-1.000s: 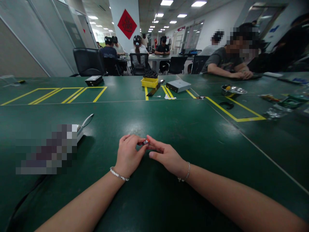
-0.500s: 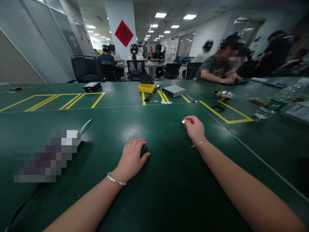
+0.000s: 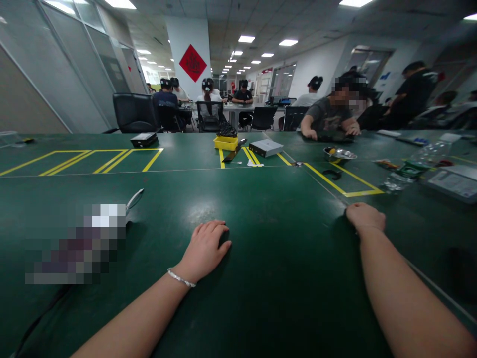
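My left hand (image 3: 203,248) lies palm down on the green table (image 3: 261,298), fingers stretched out and thumb apart, with nothing in it. A silvery bracelet (image 3: 181,278) circles that wrist. Farther right, near a pale seam in the tabletop, my right hand (image 3: 365,217) is closed, its fingers curled under and turned away from me. Whatever it may hold is hidden. Left of my left hand is a blurred-out, pixelated object (image 3: 80,243) with a white loop at its far end and a dark strap at its near end.
Across the table stand a yellow tray (image 3: 225,143), a white box (image 3: 266,147), a black box (image 3: 144,140) and a metal bowl (image 3: 340,153). A plastic bottle (image 3: 421,161) lies at the right. Yellow tape marks the tabletop. A person (image 3: 331,114) sits at the far side; others are behind.
My right hand has moved right and slightly nearer, and its fingers have turned out of sight. The small shiny piece it pinched is no longer visible. My left hand stays nearly still.
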### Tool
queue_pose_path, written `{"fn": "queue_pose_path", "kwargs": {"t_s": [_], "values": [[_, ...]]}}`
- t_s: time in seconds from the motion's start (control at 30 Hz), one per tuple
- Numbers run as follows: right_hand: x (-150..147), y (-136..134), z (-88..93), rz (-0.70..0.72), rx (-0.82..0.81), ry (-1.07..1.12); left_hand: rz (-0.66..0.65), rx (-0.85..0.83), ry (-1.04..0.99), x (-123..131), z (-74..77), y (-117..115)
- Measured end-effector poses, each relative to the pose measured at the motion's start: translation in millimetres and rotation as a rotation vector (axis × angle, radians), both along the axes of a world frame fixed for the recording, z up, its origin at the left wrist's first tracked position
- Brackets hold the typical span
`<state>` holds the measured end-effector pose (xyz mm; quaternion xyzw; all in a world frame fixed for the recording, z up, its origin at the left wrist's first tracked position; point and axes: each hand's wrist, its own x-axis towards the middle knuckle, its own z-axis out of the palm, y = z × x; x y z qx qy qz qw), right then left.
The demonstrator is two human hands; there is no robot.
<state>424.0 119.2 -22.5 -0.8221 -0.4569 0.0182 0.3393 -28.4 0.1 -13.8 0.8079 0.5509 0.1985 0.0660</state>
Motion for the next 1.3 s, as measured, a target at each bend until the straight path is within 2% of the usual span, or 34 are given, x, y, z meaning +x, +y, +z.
{"fn": "queue_pose_path", "kwargs": {"t_s": [0.1, 0.2, 0.3, 0.37, 0.43, 0.57, 0.67, 0.77, 0.83, 0.93, 1.0, 1.07, 1.2, 1.3], "values": [[-10.3, -2.0, 2.9, -0.140, -0.162, -0.028, -0.039, -0.025, 0.050, -3.1, 3.0, -0.1], [-20.1, -5.2, 7.1, -0.169, -0.232, -0.049, -0.079, -0.057, 0.108, -6.5, 4.8, -0.7], [-34.8, -5.4, 10.8, -0.183, -0.232, -0.135, -0.095, -0.077, 0.144, -8.2, 4.3, -1.8], [-50.7, -3.6, 13.9, -0.131, -0.160, -0.234, -0.095, -0.070, 0.151, -7.8, 3.4, -1.9], [-73.4, -1.4, 17.5, 0.020, -0.048, -0.353, -0.085, -0.047, 0.144, -6.8, 2.2, -0.6], [-140.1, -5.0, 22.0, 0.490, 0.113, -0.504, -0.055, -0.001, 0.112, -5.2, -1.2, 5.1], [-198.7, -23.2, 19.9, 0.841, 0.096, -0.507, -0.049, 0.012, 0.117, -5.2, -4.3, 8.4], [-245.3, -51.6, 14.7, 1.212, 0.007, -0.482, -0.059, 0.030, 0.142, -5.1, -6.2, 9.0], [-263.0, -67.8, 11.5, 1.332, -0.079, -0.476, -0.061, 0.038, 0.159, -4.8, -6.3, 8.5], [-269.1, -75.6, 11.2, 1.408, -0.159, -0.482, -0.064, 0.035, 0.170, -4.7, -5.4, 7.7], [-261.3, -68.4, 16.1, 1.388, -0.172, -0.506, -0.064, 0.031, 0.165, -5.3, -4.6, 7.7], [-243.7, -54.7, 24.5, 1.243, -0.177, -0.528, -0.065, 0.022, 0.155, -6.5, -4.2, 8.0], [-178.6, -28.0, 42.4, 0.695, -0.161, -0.518, -0.079, 0.004, 0.145, -9.2, -4.8, 8.9], [-117.1, -19.7, 44.9, 0.260, -0.155, -0.488, -0.081, 0.001, 0.149, -9.3, -5.0, 8.7]]}}
